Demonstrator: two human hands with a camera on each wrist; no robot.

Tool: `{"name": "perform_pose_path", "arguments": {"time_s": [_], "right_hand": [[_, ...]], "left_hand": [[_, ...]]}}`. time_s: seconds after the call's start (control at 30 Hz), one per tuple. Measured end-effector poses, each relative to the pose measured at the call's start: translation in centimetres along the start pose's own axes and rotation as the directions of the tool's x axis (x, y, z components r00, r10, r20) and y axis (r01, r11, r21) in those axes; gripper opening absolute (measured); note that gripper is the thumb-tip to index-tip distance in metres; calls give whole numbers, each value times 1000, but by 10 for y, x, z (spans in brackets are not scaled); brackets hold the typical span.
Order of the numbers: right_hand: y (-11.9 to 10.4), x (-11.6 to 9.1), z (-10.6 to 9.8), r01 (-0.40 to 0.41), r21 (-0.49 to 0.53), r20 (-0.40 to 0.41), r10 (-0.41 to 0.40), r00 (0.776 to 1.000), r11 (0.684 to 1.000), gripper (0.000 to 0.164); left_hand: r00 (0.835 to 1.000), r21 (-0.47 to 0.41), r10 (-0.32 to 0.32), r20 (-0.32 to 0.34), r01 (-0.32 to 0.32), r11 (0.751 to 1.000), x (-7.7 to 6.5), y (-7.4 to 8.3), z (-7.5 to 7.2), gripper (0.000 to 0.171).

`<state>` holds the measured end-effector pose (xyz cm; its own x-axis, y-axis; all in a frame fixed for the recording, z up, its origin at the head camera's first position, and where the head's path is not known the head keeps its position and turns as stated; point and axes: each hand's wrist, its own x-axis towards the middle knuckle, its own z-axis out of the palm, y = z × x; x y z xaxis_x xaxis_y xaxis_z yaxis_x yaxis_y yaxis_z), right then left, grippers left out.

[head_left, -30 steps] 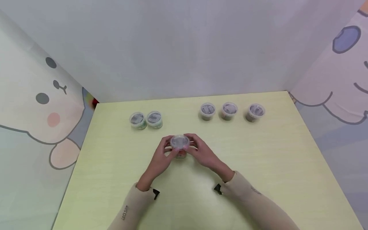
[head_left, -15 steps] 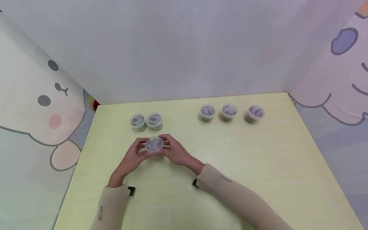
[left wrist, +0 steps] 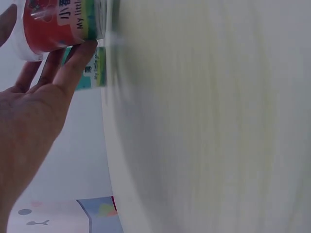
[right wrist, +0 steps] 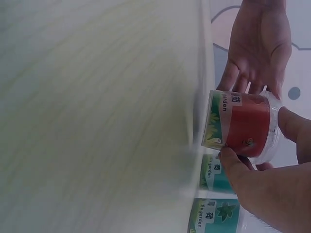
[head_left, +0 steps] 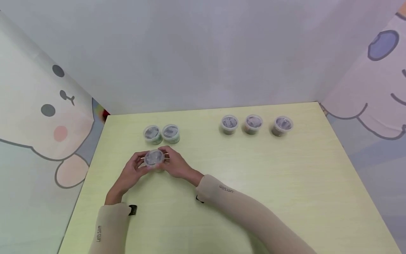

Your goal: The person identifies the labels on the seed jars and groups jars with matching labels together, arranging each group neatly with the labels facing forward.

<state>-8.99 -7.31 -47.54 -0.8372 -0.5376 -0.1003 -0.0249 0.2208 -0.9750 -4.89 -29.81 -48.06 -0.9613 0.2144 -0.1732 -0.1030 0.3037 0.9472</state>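
Observation:
Both hands hold a lidded plastic tub [head_left: 154,157] from its two sides, upright, at the left part of the table. Its label [right wrist: 248,125] is red with a green band, printed with "garden" and plant pictures. My left hand [head_left: 131,173] has its fingers and thumb round the left side; my right hand [head_left: 177,164] grips the right side, thumb in front near the lid. Just behind stand two tubs with teal labels, the left one [head_left: 153,134] and the right one [head_left: 171,133], close together. Whether the held tub touches the table cannot be told.
Three more lidded tubs stand in a spaced row at the back right: one [head_left: 229,124], a second [head_left: 253,124] and a third [head_left: 282,126]. The pale yellow table [head_left: 269,183] is bordered by a plain back wall and printed cloths at the sides.
Both hands have carried the red-labelled tub leftward, from the middle of the table to just in front of the two teal-labelled tubs. The other tubs stay in place.

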Motion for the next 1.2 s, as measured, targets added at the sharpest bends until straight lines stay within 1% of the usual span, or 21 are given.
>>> {"name": "perform_pose_path", "arguments": {"time_s": [0.07, 0.2, 0.3, 0.43, 0.57, 0.67, 0.77, 0.9, 1.03, 1.2], "right_hand": [[-1, 4, 3, 2, -22, -2, -2, 1000, 1000, 57], [-1, 12, 4, 24, -70, 0, -24, 1000, 997, 60], [-1, 18, 4, 48, -94, 1, -48, 999, 994, 61], [-1, 24, 5, 63, -107, -4, -64, 998, 992, 61], [-3, 29, 6, 53, -117, -12, -55, 998, 992, 60], [-4, 32, 7, 46, -125, -14, -48, 999, 991, 60], [-5, 34, 9, 45, -130, -14, -47, 999, 990, 60], [-5, 37, 12, 38, -139, -22, -41, 999, 990, 61], [-4, 37, 16, 36, -168, -28, -41, 999, 985, 61], [-4, 33, 16, 50, -230, -48, -63, 997, 972, 61]], "left_hand": [[1000, 5, 8, -1, -8, 1000, 1, -3, -3, 61], [998, -7, 55, -6, -55, 998, 4, -6, -7, 62], [998, -26, 69, -9, -69, 997, 7, -7, -9, 63], [999, -35, 53, -8, -53, 998, 10, -5, -12, 66], [999, -37, 43, 0, -43, 998, 11, -1, -15, 67], [1000, -29, 19, 1, -19, 999, 12, 0, -17, 67], [1000, -14, -1, 3, 1, 1000, 12, 1, -20, 69], [1000, -12, -11, 3, 11, 1000, 10, 1, -22, 70], [1000, -13, -11, -5, 11, 1000, 8, 0, -23, 70], [999, 13, 15, -29, -15, 1000, 6, 1, -21, 71]]}}
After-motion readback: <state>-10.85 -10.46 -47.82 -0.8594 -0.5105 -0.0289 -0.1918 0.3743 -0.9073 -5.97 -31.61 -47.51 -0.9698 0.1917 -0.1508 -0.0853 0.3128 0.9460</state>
